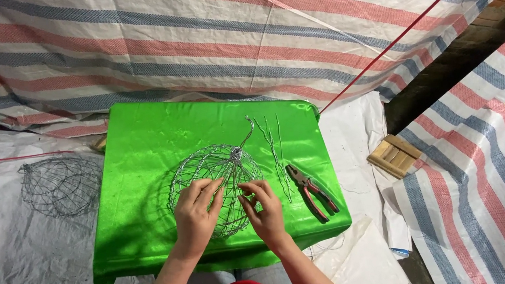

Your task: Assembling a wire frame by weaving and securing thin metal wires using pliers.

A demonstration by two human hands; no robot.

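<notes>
1. Two hands meet on the near side of the wire ball (216, 187): your left hand (196, 218) and right hand (264, 210) both pinch strands of its mesh, fingers curled around the wire, neither one free.
2. That wire ball sits just ahead of your hands, in the middle of the green worktop (144, 165). Its twisted knot faces up and away from you, with a loose wire tail curling off to the far right, so its axis runs from your hands toward the far edge.
3. Your hands are about equally near; the left grips closer to the ball's centre line, the right slightly lower and to the right.
4. Loose cut wires (276, 152) lie just right of the ball, running away from you, and red-handled pliers (313, 193) lie beside them, nearer your right hand, untouched.
5. Off the worktop to the left, a second wire ball (62, 185) rests on the white sheet covering the floor.
6. Striped tarpaulin (230, 39) hangs behind; a small wooden block (394, 155) lies to the right.
</notes>
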